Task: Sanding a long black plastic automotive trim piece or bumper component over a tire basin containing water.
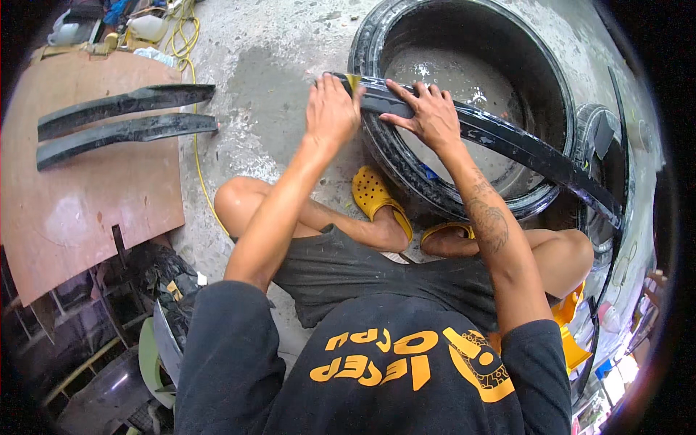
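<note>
Looking down from the head view, I am using two bare hands on one long black strip (528,149). My left hand (331,109) is closing over the strip's upper left end, and its bent fingers are holding one small yellow sheet (353,82) against it. My right hand (429,116) is grasping the same strip a little farther along, with the thumb lying apart on the near side and the fingers spreading over the top. The strip is resting across one big round black tub (500,206), sloping down to the right and reaching past the rim on both sides. The tub is shining wet and grey inside.

To my left, one brown board (94,210) is carrying two curved black pieces (123,134), which are lying side by side and well apart from my hands. One yellow cord (196,156) is running along the floor (243,156) beside the board, passing near my left knee. I am sitting with my legs folded and wearing two yellow clogs (371,191), both standing near the tub, and one pair of dark shorts (362,270) is covering my thighs
</note>
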Tool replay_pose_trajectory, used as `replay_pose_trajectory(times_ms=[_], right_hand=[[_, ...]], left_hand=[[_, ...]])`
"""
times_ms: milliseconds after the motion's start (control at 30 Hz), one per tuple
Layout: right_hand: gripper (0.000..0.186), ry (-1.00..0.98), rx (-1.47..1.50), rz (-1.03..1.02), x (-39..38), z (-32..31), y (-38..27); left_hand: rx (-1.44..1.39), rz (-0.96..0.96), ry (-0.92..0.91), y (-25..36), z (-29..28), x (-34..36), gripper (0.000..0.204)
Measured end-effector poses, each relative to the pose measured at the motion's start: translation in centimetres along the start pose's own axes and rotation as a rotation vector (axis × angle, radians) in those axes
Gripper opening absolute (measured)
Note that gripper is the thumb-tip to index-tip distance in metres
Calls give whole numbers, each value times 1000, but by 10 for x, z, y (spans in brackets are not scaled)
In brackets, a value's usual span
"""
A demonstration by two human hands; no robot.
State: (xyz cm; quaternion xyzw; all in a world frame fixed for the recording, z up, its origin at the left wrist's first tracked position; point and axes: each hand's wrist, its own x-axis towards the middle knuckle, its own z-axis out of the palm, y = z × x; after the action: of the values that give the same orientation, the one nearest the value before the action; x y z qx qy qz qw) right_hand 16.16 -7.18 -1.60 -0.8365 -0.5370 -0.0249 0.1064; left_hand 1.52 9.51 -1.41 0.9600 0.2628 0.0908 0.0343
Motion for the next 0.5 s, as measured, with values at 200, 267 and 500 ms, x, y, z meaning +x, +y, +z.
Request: replay_pose_trajectory(times_ms=[200, 267, 500], right_hand=[[75, 8, 26, 7, 4, 2, 3], [75, 33, 24, 1, 0, 1, 4], [77, -28, -1, 11, -4, -2, 3]], left_hand=[[57, 10, -34, 23, 16, -12, 75], [-58, 31, 3, 6, 6, 3, 75], [18, 32, -52, 7, 9, 3, 76]])
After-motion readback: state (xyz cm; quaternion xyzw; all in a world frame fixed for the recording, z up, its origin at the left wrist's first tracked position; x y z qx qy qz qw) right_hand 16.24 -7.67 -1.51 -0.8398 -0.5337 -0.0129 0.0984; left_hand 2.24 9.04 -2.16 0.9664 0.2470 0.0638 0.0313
